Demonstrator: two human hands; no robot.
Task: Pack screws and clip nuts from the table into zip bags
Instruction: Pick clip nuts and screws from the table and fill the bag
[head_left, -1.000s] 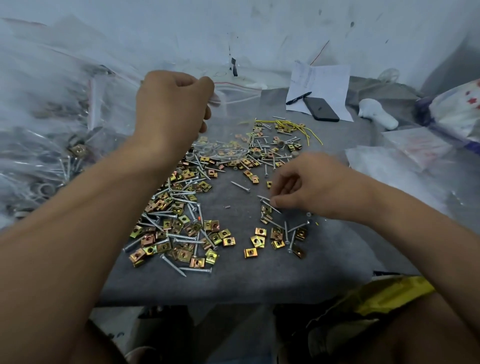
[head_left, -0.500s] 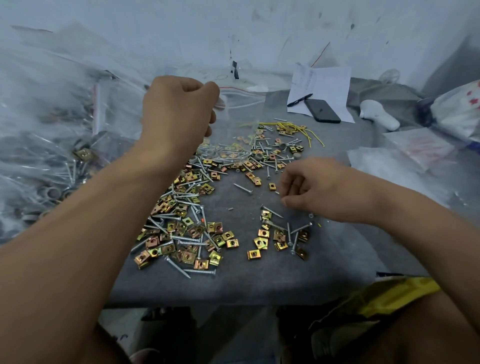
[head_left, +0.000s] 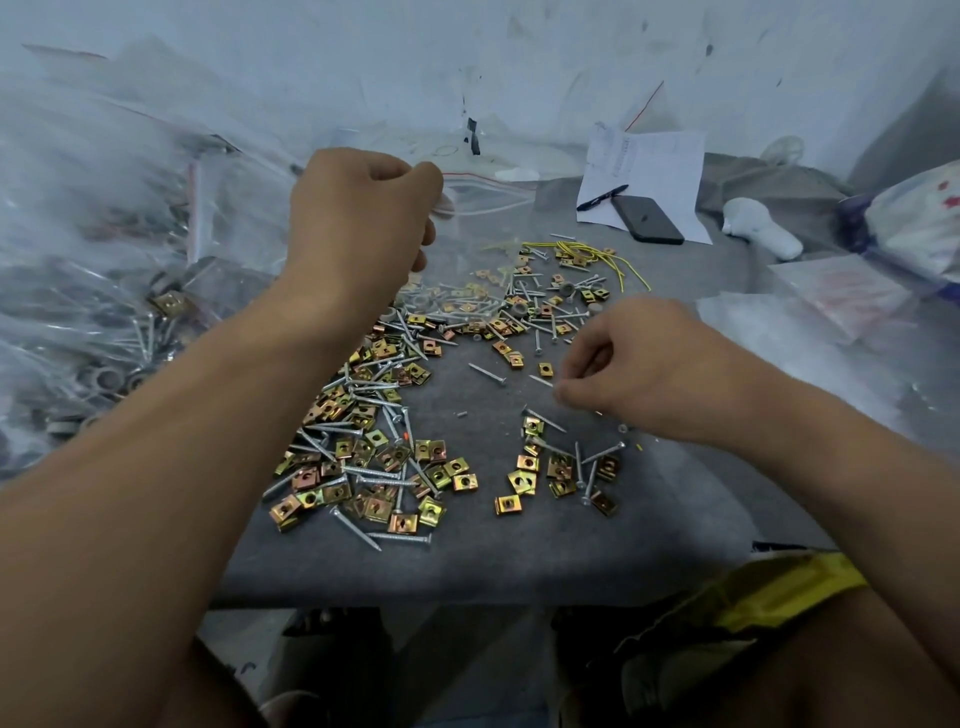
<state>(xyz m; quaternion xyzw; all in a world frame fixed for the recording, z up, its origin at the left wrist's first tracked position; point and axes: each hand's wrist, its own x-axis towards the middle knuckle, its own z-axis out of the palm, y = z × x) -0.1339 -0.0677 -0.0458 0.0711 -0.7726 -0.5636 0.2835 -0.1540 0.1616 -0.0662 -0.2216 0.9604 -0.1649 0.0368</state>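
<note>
Screw (head_left: 541, 381): slim silver metal, pinched at one end by the right hand (head_left: 636, 371), long axis slanting up-left from the fingers, above the grey table (head_left: 467, 561). Zip bag (head_left: 480, 208): clear plastic, red-lined mouth, gripped by the left hand (head_left: 358, 218), behind the screw; contents indiscernible. Clip nuts (head_left: 363, 467): square, brass-coloured, heaped left of the screw.

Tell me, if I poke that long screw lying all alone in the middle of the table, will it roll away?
Probably a little. The screw has a round, thin shank, so it likely rolls, but its wider head would make it curve in a circle instead of going straight. The gray table looks matte, maybe cloth-like, which should slow it. It looks like metal, so stiff, not bendy.
</note>
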